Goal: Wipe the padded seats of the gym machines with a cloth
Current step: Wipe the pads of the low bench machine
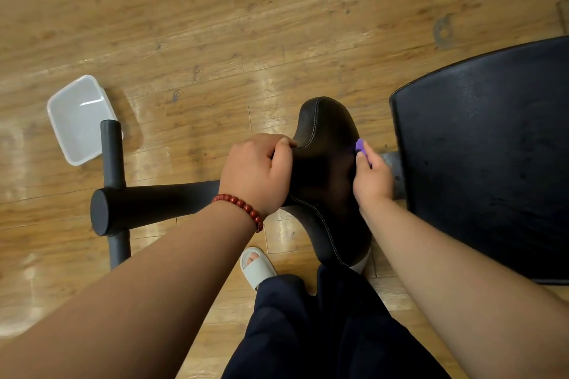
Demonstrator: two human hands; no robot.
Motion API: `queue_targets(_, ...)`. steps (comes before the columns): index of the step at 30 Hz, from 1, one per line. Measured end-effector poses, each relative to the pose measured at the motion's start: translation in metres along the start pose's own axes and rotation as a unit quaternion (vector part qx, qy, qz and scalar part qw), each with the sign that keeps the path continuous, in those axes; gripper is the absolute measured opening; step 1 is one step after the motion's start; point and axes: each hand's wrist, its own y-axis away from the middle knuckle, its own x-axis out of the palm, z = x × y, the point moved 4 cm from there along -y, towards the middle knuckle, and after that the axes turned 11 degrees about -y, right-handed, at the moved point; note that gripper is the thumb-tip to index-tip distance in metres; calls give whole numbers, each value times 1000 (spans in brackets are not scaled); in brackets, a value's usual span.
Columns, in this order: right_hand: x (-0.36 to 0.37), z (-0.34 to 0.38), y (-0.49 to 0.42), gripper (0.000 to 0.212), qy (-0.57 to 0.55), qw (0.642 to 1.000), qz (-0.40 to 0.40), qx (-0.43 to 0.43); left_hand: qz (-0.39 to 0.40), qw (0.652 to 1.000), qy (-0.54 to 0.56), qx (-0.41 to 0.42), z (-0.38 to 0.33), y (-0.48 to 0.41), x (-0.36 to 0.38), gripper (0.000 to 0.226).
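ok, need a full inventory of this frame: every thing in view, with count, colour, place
saddle seat: 1, black with pale stitching, centre
large pad: 1, black, right
padded bars: 2, black, left, crossing
tub: 1, translucent white, on floor, upper left
cloth: 1, purple, at seat's right side
floor: wood, brown, all round
bracelet: 1, red beads, left wrist
slipper: 1 clearly seen, white, bottom centre
trousers: dark navy, bottom
left hand: grips seat's left edge
right hand: pinches cloth

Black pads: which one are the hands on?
The narrow stitched seat in the middle: the left hand grips its edge, the right hand holds a purple cloth against it. No hand is on the wide pad.
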Motion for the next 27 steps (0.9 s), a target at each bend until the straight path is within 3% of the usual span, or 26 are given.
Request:
queue_targets(7, -7, -2, 42, 38, 19, 987, 106, -123, 0, 1000, 1, 3, 1, -2, 0, 51)
queue_targets(10, -10, -7, 13, 38, 49, 994, 66, -66, -3, 1000, -4, 5, 0, -1, 1, 51)
queue_targets(13, -6, -5, 3, 37, 7, 1000, -3, 18, -6, 1000, -1, 3, 1, 1, 1, 51)
queue_targets(16, 3, 10, 30, 36, -21, 1000, 21, -6, -13, 1000, 3, 4, 3, 0, 1, 51)
queue_targets(21, 1, 23, 87, 37, -41, 982, 108, -148, -15, 1000, 1, 5, 2, 0, 3, 51)
queue_targets(27, 1, 18, 67, 36, -9, 998, 24, -59, -20, 1000, 5, 9, -2, 2, -1, 53)
